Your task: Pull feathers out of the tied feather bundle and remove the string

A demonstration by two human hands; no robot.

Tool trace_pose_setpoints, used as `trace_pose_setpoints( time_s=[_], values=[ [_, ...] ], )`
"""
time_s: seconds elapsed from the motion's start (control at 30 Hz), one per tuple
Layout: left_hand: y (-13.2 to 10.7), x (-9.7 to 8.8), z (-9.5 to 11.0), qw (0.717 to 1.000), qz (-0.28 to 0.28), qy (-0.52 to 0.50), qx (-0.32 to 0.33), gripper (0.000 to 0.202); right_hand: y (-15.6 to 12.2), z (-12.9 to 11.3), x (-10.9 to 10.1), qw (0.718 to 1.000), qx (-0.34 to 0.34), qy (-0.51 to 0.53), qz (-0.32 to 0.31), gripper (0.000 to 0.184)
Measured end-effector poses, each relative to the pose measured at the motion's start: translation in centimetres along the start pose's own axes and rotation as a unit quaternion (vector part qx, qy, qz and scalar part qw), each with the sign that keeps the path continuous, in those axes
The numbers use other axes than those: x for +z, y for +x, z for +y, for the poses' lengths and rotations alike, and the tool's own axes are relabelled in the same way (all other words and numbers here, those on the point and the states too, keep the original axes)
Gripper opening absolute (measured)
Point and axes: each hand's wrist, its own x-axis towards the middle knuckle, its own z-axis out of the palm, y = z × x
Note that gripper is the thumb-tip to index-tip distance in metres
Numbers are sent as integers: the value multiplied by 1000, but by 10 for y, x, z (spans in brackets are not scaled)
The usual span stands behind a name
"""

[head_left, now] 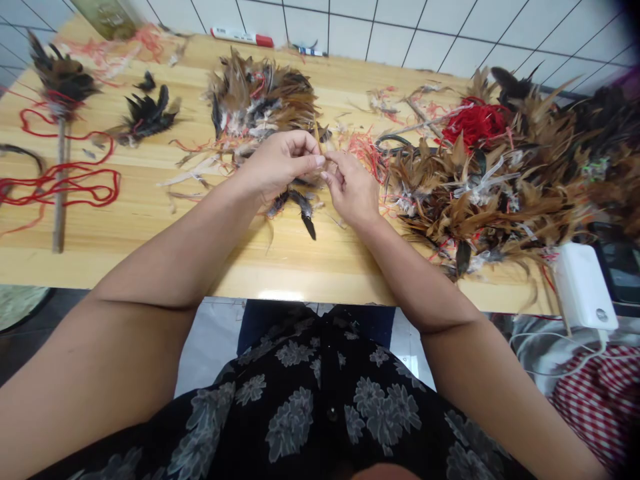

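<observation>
My left hand (290,160) and my right hand (354,183) meet over the middle of the table, fingertips pinched together. A thin brown feather (317,131) sticks up from between them; its lower end is hidden by my fingers. Both hands are closed on it. Just beyond my left hand lies a bundle of brown feathers (260,93) with pale quill ends toward me. Below my fingers, a few dark feathers (306,212) rest on the wood. A large heap of brown feathers (470,193) spreads to the right of my right hand.
At the left lie a feather duster (60,133) on a grey stick, a loop of red cord (95,183) and black feathers (147,117). A red string bundle (475,123) sits on the heap. A marker (243,37) lies by the tiled wall. A white power bank (585,287) is at the right edge.
</observation>
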Motion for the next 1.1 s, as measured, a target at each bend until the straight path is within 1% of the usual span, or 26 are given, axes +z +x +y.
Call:
trace_pose_setpoints(
  time_s=[0.07,0.1,0.17,0.23,0.3,0.4,0.5,0.57,0.67,0.77,0.83,0.9,0.97,1.1],
  values=[
    [0,2,-3,1000,-14,10,10,28,2,6,5,1000,10,23,5,36],
    [0,1,-4,1000,-17,16,17,28,4,9,7,999,16,45,11,37],
    [1,0,-7,999,-4,36,31,27,7,15,11,993,32,106,30,45],
    [2,-3,-7,996,19,74,38,23,10,20,13,982,58,173,47,54],
    [1,-4,-4,993,25,117,25,22,13,22,13,967,89,234,55,59],
    [-2,0,2,990,-17,140,-4,27,13,19,13,944,110,306,56,61],
    [-6,7,5,988,-50,145,-19,31,13,14,13,929,114,348,50,61],
    [-6,9,4,987,-50,150,-31,28,13,12,13,926,120,354,49,61],
    [-3,3,1,984,-42,164,-49,21,12,14,13,934,127,331,53,59],
    [1,-6,-1,984,-25,175,-27,13,12,18,12,943,131,300,56,59],
    [3,-8,-2,987,-5,159,-9,13,12,20,12,946,138,288,58,61],
    [2,-5,-3,992,10,128,-7,14,13,19,12,946,145,284,60,63],
    [-1,2,-3,995,12,103,-14,15,15,17,11,942,151,293,64,66],
    [-7,15,0,993,-32,114,-13,17,17,13,9,931,159,320,70,71]
  ],
)
